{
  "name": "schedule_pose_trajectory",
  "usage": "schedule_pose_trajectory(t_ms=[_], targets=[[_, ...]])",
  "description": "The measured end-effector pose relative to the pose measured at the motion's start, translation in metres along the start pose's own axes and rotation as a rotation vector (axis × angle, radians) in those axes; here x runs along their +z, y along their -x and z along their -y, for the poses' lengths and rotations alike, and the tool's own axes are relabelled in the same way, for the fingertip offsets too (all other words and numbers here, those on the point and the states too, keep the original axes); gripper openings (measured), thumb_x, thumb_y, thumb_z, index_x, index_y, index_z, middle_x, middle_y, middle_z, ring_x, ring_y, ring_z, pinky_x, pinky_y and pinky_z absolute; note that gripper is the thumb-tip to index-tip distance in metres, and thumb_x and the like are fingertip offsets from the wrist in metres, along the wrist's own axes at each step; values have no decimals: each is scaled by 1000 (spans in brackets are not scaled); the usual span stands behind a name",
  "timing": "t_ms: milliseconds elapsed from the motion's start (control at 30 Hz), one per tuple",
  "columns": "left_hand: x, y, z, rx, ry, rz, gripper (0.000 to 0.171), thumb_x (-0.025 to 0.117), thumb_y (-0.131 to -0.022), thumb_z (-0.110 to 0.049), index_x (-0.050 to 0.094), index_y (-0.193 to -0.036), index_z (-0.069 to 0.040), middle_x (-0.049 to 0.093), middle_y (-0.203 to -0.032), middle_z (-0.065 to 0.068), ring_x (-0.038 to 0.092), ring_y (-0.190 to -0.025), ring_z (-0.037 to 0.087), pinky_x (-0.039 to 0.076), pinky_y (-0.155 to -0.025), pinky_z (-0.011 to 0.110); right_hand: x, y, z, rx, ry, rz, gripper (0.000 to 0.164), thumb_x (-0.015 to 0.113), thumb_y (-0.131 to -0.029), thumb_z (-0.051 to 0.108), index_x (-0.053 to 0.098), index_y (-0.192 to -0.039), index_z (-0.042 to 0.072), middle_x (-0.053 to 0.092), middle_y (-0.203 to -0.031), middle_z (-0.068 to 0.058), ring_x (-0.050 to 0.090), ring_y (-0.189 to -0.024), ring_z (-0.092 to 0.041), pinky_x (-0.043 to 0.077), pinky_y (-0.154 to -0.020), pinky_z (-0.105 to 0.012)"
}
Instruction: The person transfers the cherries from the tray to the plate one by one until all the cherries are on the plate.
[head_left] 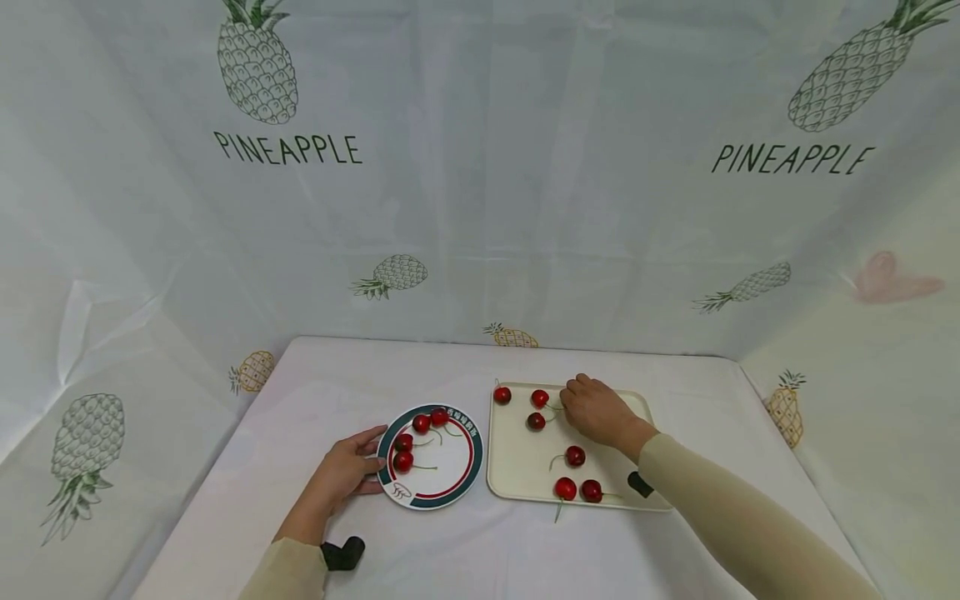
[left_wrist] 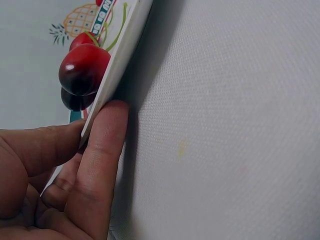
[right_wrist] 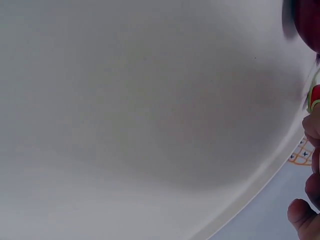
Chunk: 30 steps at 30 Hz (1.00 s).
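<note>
Left hand (head_left: 348,468): pinching the rim of the plate (head_left: 450,467), one digit over the upper face and a finger beneath, between rim and white cloth (head_left: 420,554). The plate lies directly to this hand's right, with a dark green band and a red inner ring. It carries four cherries: the nearest cherry (head_left: 402,462) is just right of the fingers, a second adjoins it on the far side, and two more sit further off toward the far rim.

Right hand (head_left: 596,410): above the far part of the cream tray (head_left: 517,467), fingers bent and drawn together. A green stem (right_wrist: 313,106) meets a fingertip in the right wrist view; whether it is pinched cannot be told. A red cherry (head_left: 540,398) lies just left of the fingertips, a darker cherry (head_left: 536,422) left and slightly nearer the person, and another further left by the tray's far left corner. Three more lie on the near side of the hand, two of them by the near edge, one stem crossing that edge.

Each wrist bears a black fitting (head_left: 343,553) beside a beige sleeve (head_left: 288,571). Beyond both hands stands a pale backdrop (head_left: 540,208) printed with pineapples.
</note>
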<state>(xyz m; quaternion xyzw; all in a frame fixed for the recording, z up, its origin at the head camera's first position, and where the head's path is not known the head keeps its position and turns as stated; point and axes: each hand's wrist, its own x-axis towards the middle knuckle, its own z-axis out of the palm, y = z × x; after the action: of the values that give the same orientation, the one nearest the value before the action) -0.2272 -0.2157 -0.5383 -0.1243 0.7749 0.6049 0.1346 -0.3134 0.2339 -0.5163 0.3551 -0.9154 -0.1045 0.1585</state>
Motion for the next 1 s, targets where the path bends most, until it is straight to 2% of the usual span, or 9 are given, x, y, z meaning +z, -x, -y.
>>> schedule_pose_trajectory(t_ms=[200,433,700,867,1000], targets=[[0,-1,0,-5,-7,-1,61,65,-98,4,52,-156,-13,57,-145,26,71,-86,21,67,-74,40,-5,3,-2,-4,-20,-67,15,78,-93,15,66,-94,7,61,-85,-3,51,-79,-21,54,-71,-34],[1,0,0,-9,-8,-1,62,66,-98,3,52,-156,-13,58,-144,26,72,-86,21,67,-74,40,-6,1,-1,2,-23,-93,13,75,-94,14,64,-95,7,59,-85,-3,50,-81,-21,52,-73,-34],[1,1,1,4,-2,6,62,65,-99,3,52,-157,-13,58,-143,26,71,-87,21,67,-75,41,-14,-4,4,-80,42,-165,16,74,-93,13,59,-89,9,53,-80,-1,44,-76,-19,47,-68,-31],[1,1,0,7,-2,6,62,64,-98,4,51,-157,-12,58,-144,26,72,-87,21,67,-75,41,-22,-7,10,-87,102,-125,17,68,-97,14,54,-90,9,48,-80,-1,41,-77,-19,44,-69,-30],[1,1,0,8,-6,5,62,64,-98,4,51,-157,-12,58,-144,26,72,-87,21,67,-74,40,-27,-9,15,-65,90,-84,15,65,-100,16,54,-92,10,47,-82,0,41,-80,-19,44,-73,-29]])
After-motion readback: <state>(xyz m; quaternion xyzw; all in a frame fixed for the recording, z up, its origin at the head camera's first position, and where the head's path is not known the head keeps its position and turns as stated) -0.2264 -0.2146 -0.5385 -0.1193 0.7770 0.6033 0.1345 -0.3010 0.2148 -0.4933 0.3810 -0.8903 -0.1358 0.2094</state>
